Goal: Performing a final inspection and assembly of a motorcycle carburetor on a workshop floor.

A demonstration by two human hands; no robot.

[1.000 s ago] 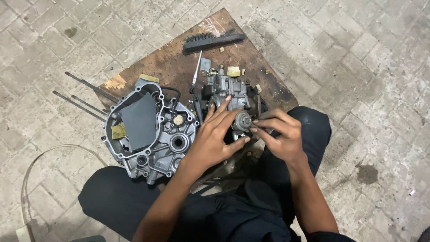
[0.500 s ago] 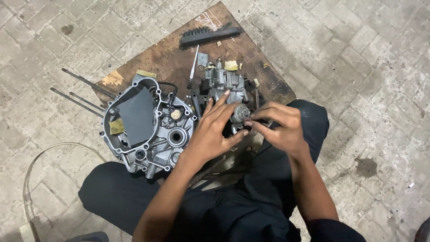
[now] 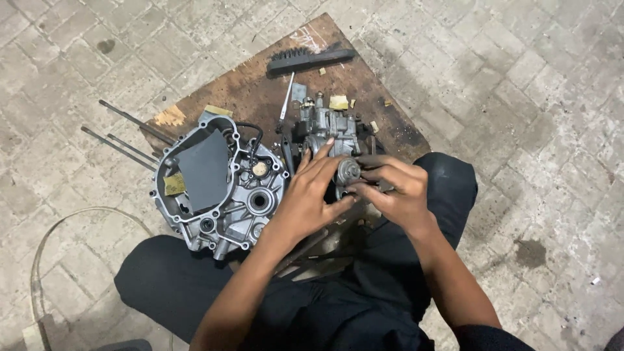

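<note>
Paving (image 3: 533,78) of pale brick is seen all round, with a brown board (image 3: 260,91) laid on it. Compared with a second ago, little has changed: both hands have stayed on the same metal assembly (image 3: 328,127), and only the view has shifted slightly, so the work on it is judged to be in the same step. A grey crankcase half (image 3: 218,188) is lain at the board's near left edge, just beside the assembly, with long studs (image 3: 120,133) projecting off to the left. The left hand (image 3: 309,195) is spread over the assembly's near side, fingers open and pressed flat. The right hand (image 3: 396,192) is closed round a small round part (image 3: 348,171), pinched by its fingertips. A black brush (image 3: 312,60) and a screwdriver (image 3: 286,101) are left farther back, clear of the hands; nothing is seen blocking them.
</note>
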